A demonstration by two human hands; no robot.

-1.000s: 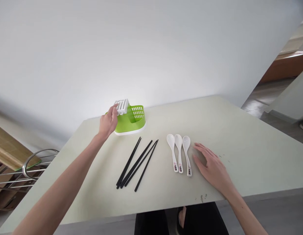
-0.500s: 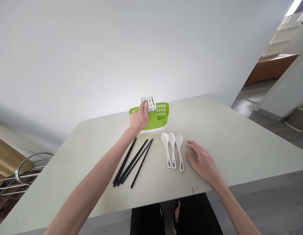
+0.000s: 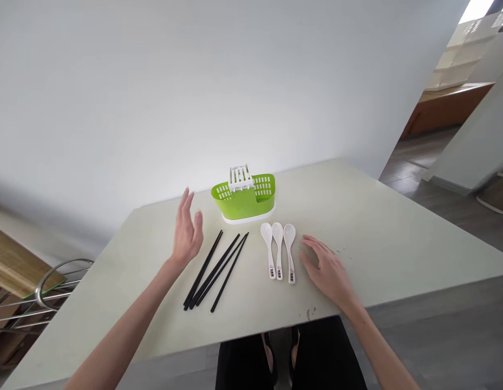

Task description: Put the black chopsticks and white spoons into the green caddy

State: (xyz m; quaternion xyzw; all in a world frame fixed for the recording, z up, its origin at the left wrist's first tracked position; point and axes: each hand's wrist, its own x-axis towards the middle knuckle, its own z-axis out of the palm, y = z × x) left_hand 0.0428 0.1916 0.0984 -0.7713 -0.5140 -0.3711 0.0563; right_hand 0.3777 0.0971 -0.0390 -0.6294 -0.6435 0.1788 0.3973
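My left hand (image 3: 187, 230) is raised with its fingers apart and nothing in it, left of the green utensil basket (image 3: 243, 206). That basket has slotted sides, a white base and a white slatted rack (image 3: 240, 177) across its top. Several black chopsticks (image 3: 214, 273) lie at a slant on the table, to the right of my left forearm. Three white spoons (image 3: 278, 250) lie side by side, bowls pointing away from me. Just right of them my right hand (image 3: 326, 271) rests with fingers spread, holding nothing and apart from the nearest spoon.
The pale table (image 3: 357, 216) stands against a white wall (image 3: 174, 97). At the left edge is a metal wire rack (image 3: 52, 292) with a wooden board (image 3: 21, 262). Dark marks (image 3: 308, 313) show near the table's front edge.
My left hand has come off the white rack on the basket and moved left and toward me, its fingers opening. My right hand stays in place beside the spoons.
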